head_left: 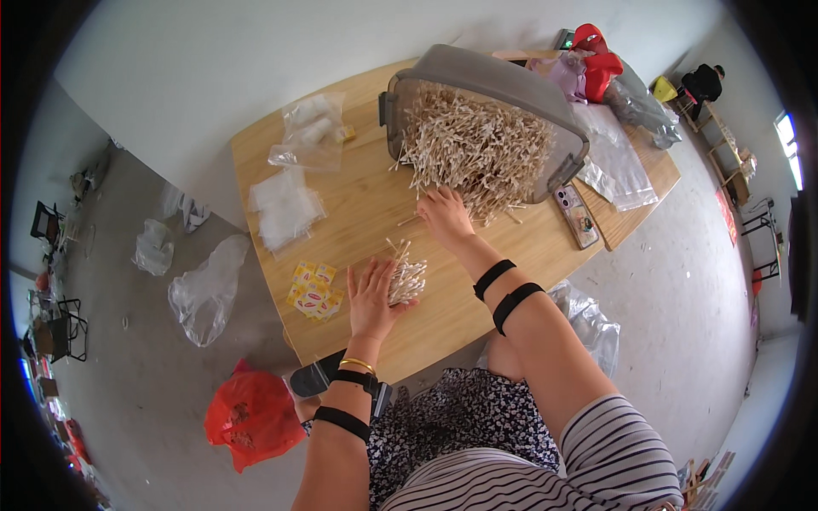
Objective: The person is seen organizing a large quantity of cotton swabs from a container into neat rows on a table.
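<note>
A grey see-through plastic bin [477,64] lies tipped on its side on the table, and a big heap of cotton swabs [477,140] spills from its mouth. At the near edge of that heap, my right hand [445,220] has its fingers bent together on some swabs; how many is hidden. Nearer me, a loose bunch of cotton swabs [409,279] rests on the tabletop. My left hand [371,298] lies against the bunch's left side, fingers stretched out and thumb along its near side. Small yellow-and-white packets or labels [314,291] are scattered left of this hand.
Clear plastic bags [285,210] lie on the left of the wooden table [366,230]. A phone [577,217] sits right of the bin, near more bags [626,162]. A red bag [247,417] stands on the floor at lower left. Another person [704,83] is far off right.
</note>
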{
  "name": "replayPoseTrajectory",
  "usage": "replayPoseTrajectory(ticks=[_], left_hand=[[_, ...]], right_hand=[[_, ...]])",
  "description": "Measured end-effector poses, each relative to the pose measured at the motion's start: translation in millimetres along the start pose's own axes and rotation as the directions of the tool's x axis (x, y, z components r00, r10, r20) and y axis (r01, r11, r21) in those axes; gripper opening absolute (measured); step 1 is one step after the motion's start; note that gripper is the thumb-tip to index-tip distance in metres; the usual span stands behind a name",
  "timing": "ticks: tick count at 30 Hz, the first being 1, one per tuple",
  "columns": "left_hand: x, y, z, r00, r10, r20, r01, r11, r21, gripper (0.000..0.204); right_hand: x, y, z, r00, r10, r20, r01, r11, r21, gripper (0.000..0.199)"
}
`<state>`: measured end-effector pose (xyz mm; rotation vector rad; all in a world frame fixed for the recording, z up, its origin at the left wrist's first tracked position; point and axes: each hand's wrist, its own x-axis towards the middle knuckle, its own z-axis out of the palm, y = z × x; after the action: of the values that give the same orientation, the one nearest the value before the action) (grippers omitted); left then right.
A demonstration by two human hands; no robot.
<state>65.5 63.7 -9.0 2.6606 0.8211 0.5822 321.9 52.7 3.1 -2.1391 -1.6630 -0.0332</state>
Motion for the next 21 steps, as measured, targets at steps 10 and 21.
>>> replayPoseTrajectory(ticks=[10,21], left_hand=[[-4.9,-3.2,8.8,0.999,-0.04,0.016,0.04,0.999,-0.008,0.102],[-3.2,-3.0,4.4,0.998,-0.06,0.008,0.06,0.997,0.044,0.118]], right_hand=[[-10.9,-65.8,17.8,0.976,-0.149,0.162,0.108,0.965,0.239,0.01],[-35.1,-21.1,-30.8,0.971,-0.195,0.142,0.168,0.969,0.183,0.055]])
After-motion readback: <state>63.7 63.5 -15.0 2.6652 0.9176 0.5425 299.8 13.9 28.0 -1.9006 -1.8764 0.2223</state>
